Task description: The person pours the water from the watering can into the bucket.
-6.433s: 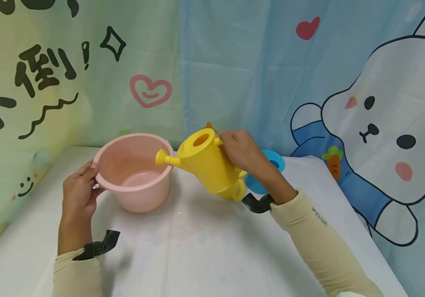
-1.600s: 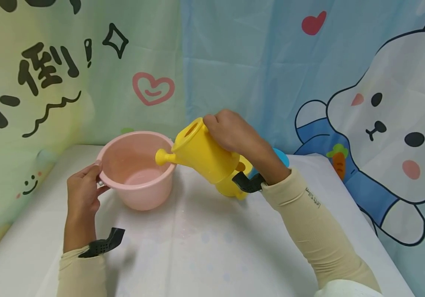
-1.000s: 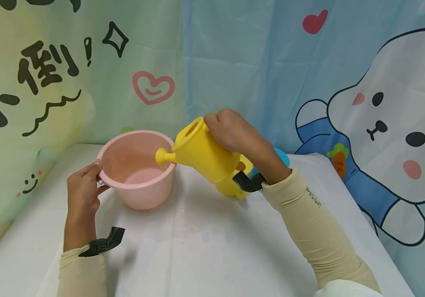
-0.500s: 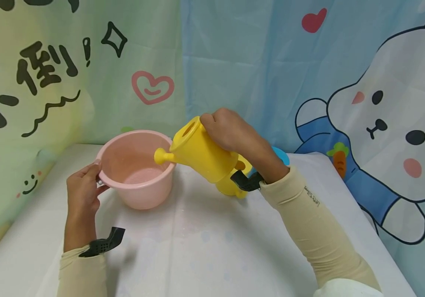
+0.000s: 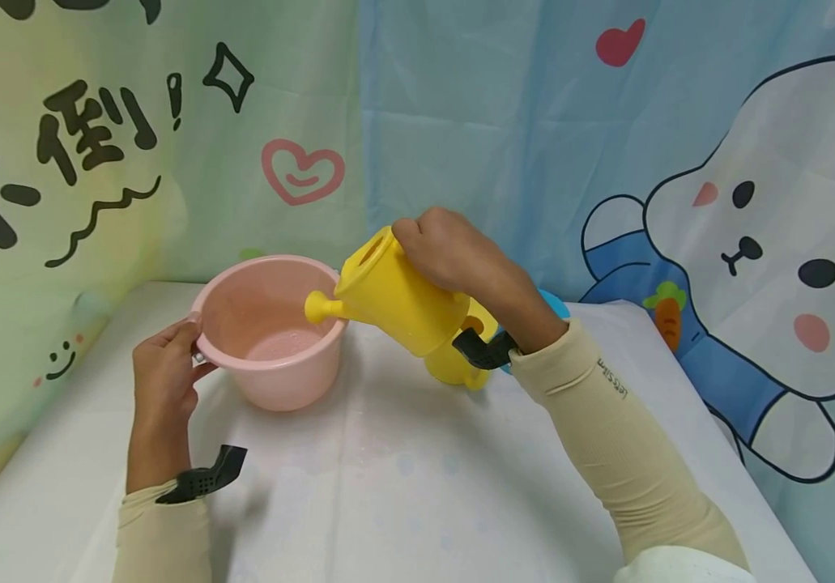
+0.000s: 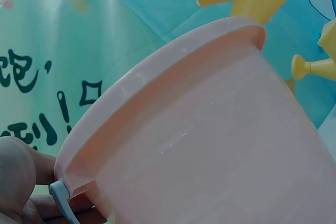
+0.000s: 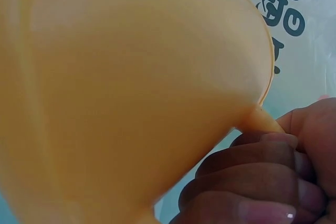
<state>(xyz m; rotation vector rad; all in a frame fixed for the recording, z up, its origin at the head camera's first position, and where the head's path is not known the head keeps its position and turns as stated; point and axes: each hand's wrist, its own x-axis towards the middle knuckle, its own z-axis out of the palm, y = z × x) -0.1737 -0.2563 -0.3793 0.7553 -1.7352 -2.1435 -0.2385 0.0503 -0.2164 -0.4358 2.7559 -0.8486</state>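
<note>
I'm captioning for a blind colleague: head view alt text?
A person's right hand holds a tilted yellow watering can, spout at the rim of a pink basin in the left hand. Partly hidden: another yellow vessel, blue object.

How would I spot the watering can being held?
On the white table, find the pink bucket. Right of it, the right hand grips the yellow watering can. Unlike the yellow can behind, it is raised and tilted, spout over the bucket.

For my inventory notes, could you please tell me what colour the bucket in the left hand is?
The bucket is pale pink, clearest in the head view.
</note>
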